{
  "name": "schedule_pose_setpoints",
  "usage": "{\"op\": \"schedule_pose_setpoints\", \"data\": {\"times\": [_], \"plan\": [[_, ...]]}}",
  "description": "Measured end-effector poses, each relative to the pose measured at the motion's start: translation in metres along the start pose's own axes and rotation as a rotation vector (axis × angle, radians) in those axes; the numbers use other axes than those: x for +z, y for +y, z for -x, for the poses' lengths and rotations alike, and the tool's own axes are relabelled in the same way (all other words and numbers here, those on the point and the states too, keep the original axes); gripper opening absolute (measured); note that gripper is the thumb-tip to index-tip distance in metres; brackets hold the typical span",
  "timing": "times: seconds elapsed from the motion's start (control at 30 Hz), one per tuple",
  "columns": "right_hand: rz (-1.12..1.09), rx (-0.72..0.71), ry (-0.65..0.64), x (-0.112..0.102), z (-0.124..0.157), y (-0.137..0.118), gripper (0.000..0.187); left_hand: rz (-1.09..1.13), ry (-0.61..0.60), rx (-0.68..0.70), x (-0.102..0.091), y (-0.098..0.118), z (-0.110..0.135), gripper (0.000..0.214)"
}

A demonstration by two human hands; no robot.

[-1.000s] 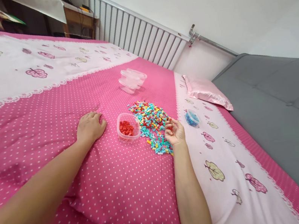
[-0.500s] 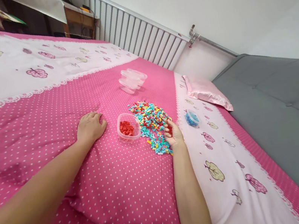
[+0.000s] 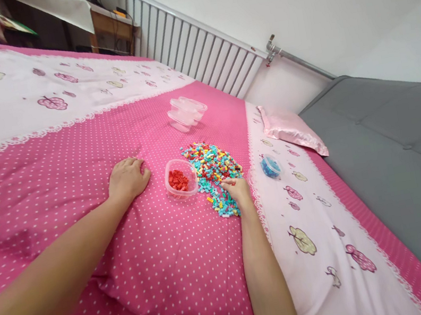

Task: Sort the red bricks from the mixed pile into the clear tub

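Note:
A heap of small mixed-colour bricks [image 3: 212, 170] lies on the pink dotted bedspread [image 3: 74, 164]. My right hand [image 3: 237, 191] rests palm down on the heap's near right edge, fingers curled and reaching into the bricks; whether it holds any is hidden. A clear tub with red bricks [image 3: 180, 178] stands just left of the heap. My left hand [image 3: 127, 178] lies flat on the bedspread left of that tub, fingers loosely apart and holding nothing. A small clear tub of blue bricks [image 3: 270, 166] sits right of the heap.
Several empty clear tubs [image 3: 185, 111] are stacked farther back on the bed. A pink pillow [image 3: 290, 129] lies by the wall, a grey sofa [image 3: 396, 158] runs along the right, and a white radiator [image 3: 196, 52] stands behind.
My right hand has turned from palm up, with red bricks in it, to palm down, and has shifted slightly left onto the heap. My left hand has not moved.

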State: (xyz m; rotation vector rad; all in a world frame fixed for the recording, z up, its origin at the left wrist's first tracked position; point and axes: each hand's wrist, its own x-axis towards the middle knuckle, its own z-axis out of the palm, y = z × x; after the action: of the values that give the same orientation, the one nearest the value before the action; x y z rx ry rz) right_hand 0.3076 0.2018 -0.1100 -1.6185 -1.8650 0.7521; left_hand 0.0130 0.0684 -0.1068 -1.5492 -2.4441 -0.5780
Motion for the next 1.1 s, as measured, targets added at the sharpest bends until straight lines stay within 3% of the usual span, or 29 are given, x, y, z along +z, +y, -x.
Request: {"op": "schedule_pose_setpoints", "data": {"times": [0.2,0.4,0.57,0.8,0.93,1.1], "plan": [[0.202,-0.075,-0.030,-0.002,0.005,-0.008,0.020,-0.014,0.005,-0.001,0.000,0.000,0.000,0.048],[0.081,-0.045,-0.041,0.002,0.003,-0.003,0.019,-0.016,0.007,-0.002,0.001,0.000,0.000,0.048],[-0.460,0.077,-0.037,-0.002,0.007,-0.011,0.022,-0.009,0.014,-0.002,0.001,0.000,0.000,0.048],[-1.375,0.320,-0.338,-0.021,0.008,-0.025,0.019,0.011,0.011,-0.004,0.002,0.000,0.000,0.048],[-1.592,0.379,-0.402,-0.027,0.006,-0.025,0.007,0.010,0.019,-0.005,0.001,0.000,0.000,0.048],[-1.684,0.328,-0.401,-0.029,0.007,-0.022,0.002,0.003,0.018,0.003,0.002,-0.001,0.000,0.049]]}}
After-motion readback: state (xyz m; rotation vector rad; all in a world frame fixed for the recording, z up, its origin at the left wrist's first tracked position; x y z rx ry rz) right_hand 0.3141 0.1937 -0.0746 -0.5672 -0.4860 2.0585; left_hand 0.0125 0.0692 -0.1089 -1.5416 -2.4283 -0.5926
